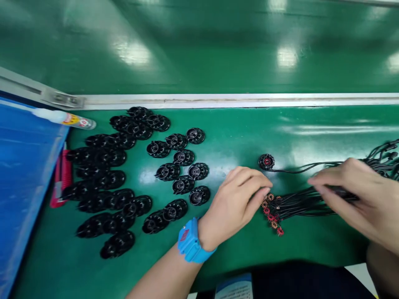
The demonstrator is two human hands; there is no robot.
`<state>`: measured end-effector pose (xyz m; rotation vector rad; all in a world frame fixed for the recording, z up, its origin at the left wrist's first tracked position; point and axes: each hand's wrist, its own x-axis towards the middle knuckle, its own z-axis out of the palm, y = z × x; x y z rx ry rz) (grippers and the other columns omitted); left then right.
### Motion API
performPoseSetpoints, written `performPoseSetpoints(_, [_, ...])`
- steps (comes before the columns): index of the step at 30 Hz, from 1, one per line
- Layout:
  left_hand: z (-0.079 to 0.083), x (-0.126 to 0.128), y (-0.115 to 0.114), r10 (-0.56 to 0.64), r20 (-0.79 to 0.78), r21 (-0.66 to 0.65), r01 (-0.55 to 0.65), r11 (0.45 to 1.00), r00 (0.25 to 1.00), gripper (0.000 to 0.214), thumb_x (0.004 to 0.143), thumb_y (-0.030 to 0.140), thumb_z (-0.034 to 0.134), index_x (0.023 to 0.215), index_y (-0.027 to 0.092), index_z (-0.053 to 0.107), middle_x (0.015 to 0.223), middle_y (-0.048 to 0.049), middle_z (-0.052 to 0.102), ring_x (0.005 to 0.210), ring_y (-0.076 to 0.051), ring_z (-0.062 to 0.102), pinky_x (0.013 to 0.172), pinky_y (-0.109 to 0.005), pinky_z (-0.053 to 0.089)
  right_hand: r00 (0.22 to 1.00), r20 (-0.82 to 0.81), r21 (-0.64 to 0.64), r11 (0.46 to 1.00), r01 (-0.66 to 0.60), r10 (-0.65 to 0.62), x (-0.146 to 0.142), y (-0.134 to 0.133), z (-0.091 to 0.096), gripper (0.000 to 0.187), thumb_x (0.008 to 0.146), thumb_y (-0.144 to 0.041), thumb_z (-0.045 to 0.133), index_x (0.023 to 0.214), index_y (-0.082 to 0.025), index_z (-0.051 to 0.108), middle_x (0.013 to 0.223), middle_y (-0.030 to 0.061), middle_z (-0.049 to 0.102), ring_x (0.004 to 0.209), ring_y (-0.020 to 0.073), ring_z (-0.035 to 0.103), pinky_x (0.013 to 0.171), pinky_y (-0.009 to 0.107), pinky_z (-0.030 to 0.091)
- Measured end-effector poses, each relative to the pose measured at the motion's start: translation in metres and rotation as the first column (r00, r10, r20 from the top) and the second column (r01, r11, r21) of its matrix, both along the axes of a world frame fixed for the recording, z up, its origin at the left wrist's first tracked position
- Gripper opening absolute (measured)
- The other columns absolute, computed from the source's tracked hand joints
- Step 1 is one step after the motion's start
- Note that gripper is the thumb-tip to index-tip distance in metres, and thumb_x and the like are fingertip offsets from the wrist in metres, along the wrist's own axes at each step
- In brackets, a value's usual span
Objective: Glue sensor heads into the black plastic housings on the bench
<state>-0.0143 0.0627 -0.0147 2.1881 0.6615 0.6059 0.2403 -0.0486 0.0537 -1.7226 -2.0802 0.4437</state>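
Observation:
My left hand [238, 199], with a blue wristband [192, 241] at the wrist, hovers beside the cable ends. Its fingers are loosely bent, the thumb apart from them, and I see nothing held. My right hand [358, 193], slightly blurred, is over a bundle of black cables [302, 203]; dark cables show through the gap between thumb and index finger. Small red and copper-coloured ring-shaped ends [271, 214] fan out at the bundle's left tip. Above, one black round housing [266, 162] with a red centre sits on a single cable running right.
Many black round housings [183, 158] stand on the green table at left, some stacked in rows [102, 178]. A red cutter [64, 176] and a white glue bottle [67, 118] lie by the blue side panel [28, 166]. A pale rail [218, 101] crosses behind.

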Motion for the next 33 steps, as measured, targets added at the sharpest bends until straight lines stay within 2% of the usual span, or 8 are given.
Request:
performPoseSetpoints(2, [0.003,-0.002,-0.001,-0.137,-0.063,-0.022,0.136,0.991,0.989,0.019,0.096,0.013,0.058,0.107,0.023,0.069,0.114,-0.0043,0.073,0.109,-0.022,0.064,0.094,-0.041,0.053,0.995,0.026,-0.097,0.991,-0.096,0.099,-0.009,0.008,-0.012,0.022,0.1,-0.018,0.057,0.12,-0.026,0.064,0.108,0.0017,0.074,0.09,0.018,0.065,0.084,0.035,0.049])
performPoseSetpoints(5, [0.007,-0.004,-0.001,-0.225,-0.138,-0.053,0.22,0.974,0.965,0.028,0.092,0.009,0.056,0.111,0.023,0.07,0.121,-0.0046,0.073,0.116,-0.025,0.062,0.1,-0.044,0.05,0.983,0.07,-0.216,0.965,-0.151,0.17,-0.016,0.01,-0.027,0.026,0.104,-0.022,0.051,0.124,-0.027,0.066,0.111,0.0022,0.075,0.094,0.0194,0.064,0.087,0.038,0.048])
performPoseSetpoints(11, [0.014,-0.008,0.002,-0.287,-0.191,-0.114,0.269,0.956,0.939,0.027,0.089,0.011,0.06,0.11,0.025,0.07,0.101,-0.0009,0.076,0.1,-0.022,0.065,0.089,-0.038,0.05,0.977,0.081,-0.23,0.957,-0.175,0.198,-0.016,0.006,-0.032,0.021,0.104,-0.027,0.052,0.116,-0.025,0.069,0.096,0.0032,0.073,0.086,0.0193,0.06,0.086,0.039,0.045])
performPoseSetpoints(16, [0.015,-0.007,0.001,-0.294,-0.193,-0.126,0.273,0.954,0.936,0.029,0.086,0.012,0.062,0.112,0.024,0.067,0.09,-0.0013,0.071,0.091,-0.021,0.065,0.082,-0.034,0.05,0.985,0.072,-0.198,0.97,-0.143,0.159,-0.021,0.008,-0.034,0.019,0.102,-0.026,0.055,0.113,-0.025,0.071,0.085,0.0016,0.071,0.08,0.0181,0.059,0.082,0.036,0.042])
performPoseSetpoints(19, [0.014,-0.005,-0.001,-0.308,-0.203,-0.127,0.287,0.949,0.929,0.035,0.085,0.011,0.062,0.118,0.024,0.063,0.09,-0.0014,0.07,0.092,-0.022,0.065,0.081,-0.035,0.051,0.984,0.063,-0.211,0.966,-0.148,0.165,-0.023,0.008,-0.035,0.019,0.103,-0.03,0.055,0.11,-0.024,0.071,0.081,0.0018,0.069,0.078,0.0183,0.059,0.079,0.036,0.041])
performPoseSetpoints(24, [0.012,-0.006,-0.003,-0.264,-0.152,-0.13,0.246,0.961,0.952,0.036,0.086,0.009,0.059,0.12,0.023,0.057,0.095,-0.0009,0.071,0.09,-0.02,0.067,0.085,-0.037,0.053,0.983,-0.021,-0.236,0.954,-0.182,0.182,-0.02,0.009,-0.033,0.019,0.103,-0.036,0.055,0.109,-0.025,0.069,0.088,0.0027,0.069,0.081,0.018,0.056,0.078,0.034,0.04])
performPoseSetpoints(29, [0.011,-0.008,-0.004,-0.142,-0.024,-0.161,0.136,0.978,0.99,0.044,0.086,0.005,0.057,0.125,0.024,0.05,0.099,-0.0015,0.07,0.091,-0.017,0.07,0.082,-0.033,0.058,0.989,-0.016,-0.183,0.972,-0.15,0.15,-0.02,0.01,-0.036,0.014,0.103,-0.029,0.055,0.103,-0.024,0.068,0.091,0.003,0.069,0.084,0.0182,0.056,0.081,0.036,0.041])
performPoseSetpoints(33, [0.013,-0.009,-0.004,-0.126,0.025,-0.203,0.128,0.971,0.992,0.043,0.087,0.004,0.058,0.124,0.023,0.05,0.1,-0.0023,0.07,0.092,-0.016,0.071,0.082,-0.031,0.059,0.995,0.026,-0.1,0.99,-0.097,0.1,-0.023,0.011,-0.036,0.014,0.101,-0.031,0.059,0.11,-0.024,0.067,0.105,0.0054,0.069,0.093,0.0207,0.059,0.085,0.038,0.042])
